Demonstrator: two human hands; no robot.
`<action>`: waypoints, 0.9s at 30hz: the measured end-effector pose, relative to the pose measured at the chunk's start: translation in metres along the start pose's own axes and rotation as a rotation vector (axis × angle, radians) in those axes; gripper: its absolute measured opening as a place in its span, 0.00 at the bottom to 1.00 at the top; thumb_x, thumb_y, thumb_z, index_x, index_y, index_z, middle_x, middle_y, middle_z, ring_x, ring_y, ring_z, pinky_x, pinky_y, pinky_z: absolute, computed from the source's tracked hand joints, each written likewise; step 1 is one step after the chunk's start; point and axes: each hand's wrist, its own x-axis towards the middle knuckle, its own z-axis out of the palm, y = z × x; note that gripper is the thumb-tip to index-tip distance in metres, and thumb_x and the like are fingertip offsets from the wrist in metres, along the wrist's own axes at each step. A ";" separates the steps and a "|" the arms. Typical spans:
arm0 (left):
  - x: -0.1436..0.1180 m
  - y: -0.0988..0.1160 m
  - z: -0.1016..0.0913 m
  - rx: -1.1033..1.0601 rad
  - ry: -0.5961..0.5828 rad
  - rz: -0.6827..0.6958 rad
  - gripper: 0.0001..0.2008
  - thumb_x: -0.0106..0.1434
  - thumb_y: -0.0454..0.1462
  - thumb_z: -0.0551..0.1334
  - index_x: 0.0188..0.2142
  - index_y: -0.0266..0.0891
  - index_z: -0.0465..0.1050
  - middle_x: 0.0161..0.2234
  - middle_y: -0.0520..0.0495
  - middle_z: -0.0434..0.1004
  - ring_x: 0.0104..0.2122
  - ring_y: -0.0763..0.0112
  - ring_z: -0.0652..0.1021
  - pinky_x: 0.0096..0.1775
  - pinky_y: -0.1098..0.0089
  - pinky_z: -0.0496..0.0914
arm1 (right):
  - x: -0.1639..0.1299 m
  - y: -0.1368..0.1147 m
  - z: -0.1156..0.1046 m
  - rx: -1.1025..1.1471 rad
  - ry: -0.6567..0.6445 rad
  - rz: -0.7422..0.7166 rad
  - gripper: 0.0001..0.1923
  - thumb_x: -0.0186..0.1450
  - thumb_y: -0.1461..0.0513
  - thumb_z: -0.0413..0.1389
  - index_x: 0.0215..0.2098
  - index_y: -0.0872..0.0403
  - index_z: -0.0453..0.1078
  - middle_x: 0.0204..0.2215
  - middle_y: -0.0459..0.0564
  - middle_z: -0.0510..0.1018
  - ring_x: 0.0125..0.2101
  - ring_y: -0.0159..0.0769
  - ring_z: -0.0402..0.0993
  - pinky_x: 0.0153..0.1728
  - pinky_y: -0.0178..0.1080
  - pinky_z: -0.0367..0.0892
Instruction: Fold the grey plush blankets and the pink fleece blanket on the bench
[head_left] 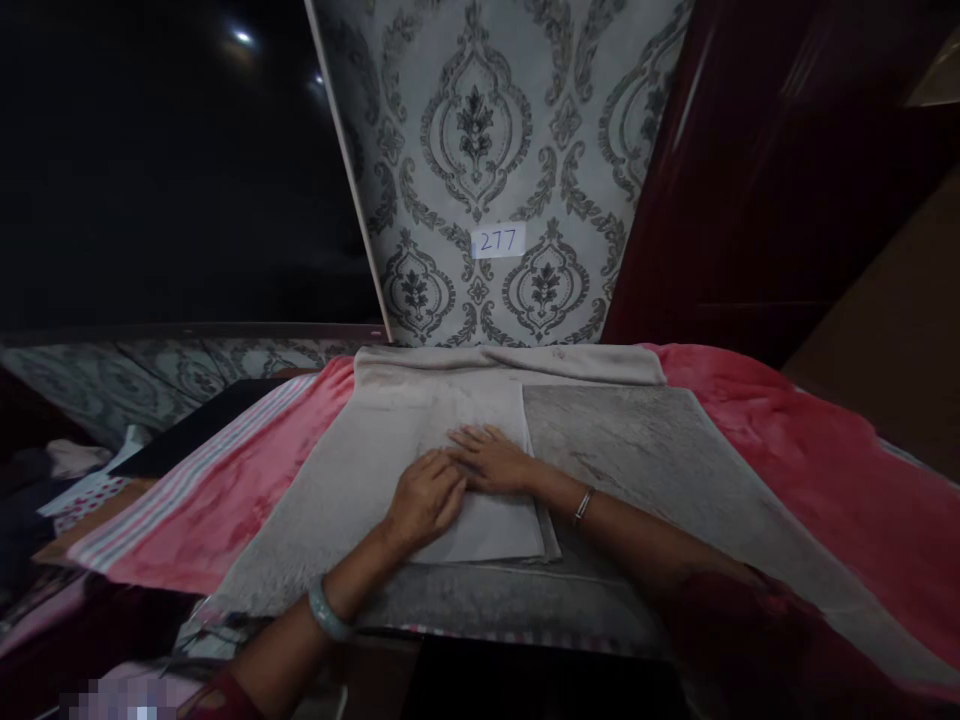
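A pale grey folded cloth [487, 530] lies on the grey plush cloth [600, 430], its layered edges showing on the right. My right hand [491, 460] rests flat on the pale folded part with fingers stretched to the left; it is open. Close against it, my left hand [429, 497] is closed, its fingers bent and drawn together over the same part. Whatever is under those left fingertips, if anything, is hidden. A rolled or bunched light cloth [510, 362] runs along the far edge.
Pink-red blanket with a striped border [217, 490] spreads at the left, and more red blanket [810, 440] at the right. A large black screen [165, 170] stands at the back left. A paper label reading 277 [498, 240] is on the patterned wall. Clutter [82, 470] lies far left.
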 end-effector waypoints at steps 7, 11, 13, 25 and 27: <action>0.096 -0.065 0.025 -0.187 -0.446 -0.112 0.27 0.71 0.46 0.48 0.66 0.40 0.61 0.67 0.43 0.62 0.66 0.63 0.63 0.66 0.58 0.57 | -0.038 -0.032 0.002 0.134 0.008 -0.141 0.36 0.72 0.43 0.50 0.72 0.45 0.49 0.72 0.52 0.47 0.71 0.47 0.32 0.67 0.60 0.26; 0.145 -0.079 0.074 -0.061 -0.677 -0.177 0.32 0.71 0.48 0.50 0.70 0.39 0.53 0.72 0.38 0.49 0.70 0.55 0.54 0.67 0.48 0.51 | -0.057 -0.046 0.002 0.206 -0.006 -0.137 0.36 0.72 0.44 0.49 0.73 0.44 0.47 0.72 0.50 0.45 0.72 0.43 0.31 0.68 0.56 0.26; 0.160 -0.076 0.096 -0.021 -0.704 -0.193 0.33 0.71 0.49 0.50 0.70 0.39 0.51 0.72 0.36 0.45 0.71 0.50 0.50 0.66 0.40 0.47 | -0.063 -0.050 0.003 0.236 0.007 -0.133 0.36 0.72 0.44 0.49 0.73 0.43 0.45 0.72 0.48 0.45 0.72 0.41 0.31 0.69 0.54 0.27; 0.177 -0.110 0.135 -0.002 -0.648 -0.005 0.35 0.71 0.53 0.47 0.71 0.41 0.49 0.72 0.37 0.46 0.71 0.54 0.51 0.67 0.43 0.44 | -0.084 -0.063 0.006 0.174 0.082 -0.150 0.34 0.75 0.53 0.50 0.74 0.51 0.44 0.71 0.48 0.51 0.71 0.39 0.31 0.70 0.50 0.33; 0.175 -0.112 0.138 0.006 -0.607 -0.004 0.35 0.71 0.53 0.47 0.71 0.41 0.49 0.72 0.38 0.47 0.71 0.55 0.51 0.67 0.45 0.44 | -0.088 -0.064 0.011 0.096 0.112 -0.171 0.31 0.75 0.56 0.49 0.72 0.54 0.48 0.71 0.48 0.53 0.71 0.39 0.33 0.70 0.50 0.36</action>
